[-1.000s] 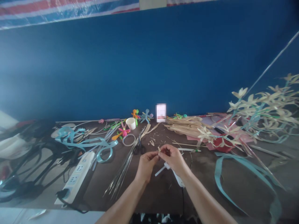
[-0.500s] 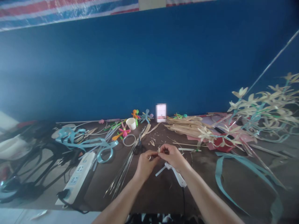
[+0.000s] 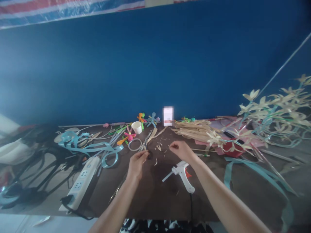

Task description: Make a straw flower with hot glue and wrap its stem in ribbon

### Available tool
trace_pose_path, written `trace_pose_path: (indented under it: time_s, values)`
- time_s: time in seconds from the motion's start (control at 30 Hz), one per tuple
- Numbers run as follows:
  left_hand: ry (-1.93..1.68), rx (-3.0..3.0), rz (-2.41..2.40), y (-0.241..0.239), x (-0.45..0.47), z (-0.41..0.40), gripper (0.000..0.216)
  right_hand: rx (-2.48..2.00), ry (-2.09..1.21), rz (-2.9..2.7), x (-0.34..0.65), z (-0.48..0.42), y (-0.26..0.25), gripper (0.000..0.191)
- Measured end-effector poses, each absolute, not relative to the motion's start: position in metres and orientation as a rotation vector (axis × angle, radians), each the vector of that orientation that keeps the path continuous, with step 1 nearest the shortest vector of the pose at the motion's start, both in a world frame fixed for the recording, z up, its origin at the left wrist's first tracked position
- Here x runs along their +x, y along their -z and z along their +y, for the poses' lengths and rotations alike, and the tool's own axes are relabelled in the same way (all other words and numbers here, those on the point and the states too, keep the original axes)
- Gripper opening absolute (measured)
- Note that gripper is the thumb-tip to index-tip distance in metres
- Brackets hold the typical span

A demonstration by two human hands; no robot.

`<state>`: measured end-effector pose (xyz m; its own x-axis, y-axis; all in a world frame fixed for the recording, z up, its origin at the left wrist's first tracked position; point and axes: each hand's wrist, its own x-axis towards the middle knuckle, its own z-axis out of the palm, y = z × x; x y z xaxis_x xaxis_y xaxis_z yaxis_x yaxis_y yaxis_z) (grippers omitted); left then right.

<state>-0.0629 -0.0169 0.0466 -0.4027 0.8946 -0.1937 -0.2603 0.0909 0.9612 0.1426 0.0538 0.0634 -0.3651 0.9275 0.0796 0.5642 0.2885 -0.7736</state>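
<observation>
My left hand (image 3: 137, 162) is over the dark table, its thumb and fingers pinched together beside the handles of the scissors (image 3: 149, 154). A tiny pale bit seems to show at its fingertips, too small to name. To the right, my right hand (image 3: 182, 151) hovers with its fingers curled and pinched; whatever they hold, if anything, is hidden. Between the hands lie pale dried-leaf scraps (image 3: 159, 148) and a small curved sliver (image 3: 155, 161). Below my right hand rests a white glue gun (image 3: 183, 176) with an orange trigger. Thin metal wires (image 3: 116, 191) run beneath my left forearm.
A white power strip (image 3: 81, 183) and light-blue ribbon (image 3: 92, 149) lie on the left. Behind stand a paper cup (image 3: 136, 127) and a tape ring (image 3: 134, 144). Dried leaves (image 3: 191, 129), a red object (image 3: 232, 149) and pale artificial flowers (image 3: 274, 103) fill the right.
My hands, earlier together above the glue gun, have parted. The left moved left toward the scissors, the right moved slightly up and right. The glue gun is now more fully uncovered.
</observation>
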Motion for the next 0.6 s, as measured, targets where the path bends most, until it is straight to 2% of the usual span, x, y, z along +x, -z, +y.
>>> trace_pose_path:
  time_s: [0.1,0.27,0.47,0.6]
  values:
    - [-1.477,0.663,1.388,-0.041,-0.064,-0.02,0.031,-1.324,-0.843,-2.227,0.13,0.044,-0.054,0.012]
    - [-1.447,0.655,1.389,-0.04,-0.057,-0.02,0.032,-1.243,-0.774,-2.481,0.093,0.028,-0.041,0.028]
    - [-1.447,0.691,1.417,-0.041,-0.059,-0.021,0.033,-1.228,-0.824,-2.491,0.083,0.033,-0.037,0.016]
    - [-1.373,0.723,1.383,-0.042,-0.055,-0.021,0.032,-1.171,-0.98,-2.314,0.097,0.038,-0.048,0.011]
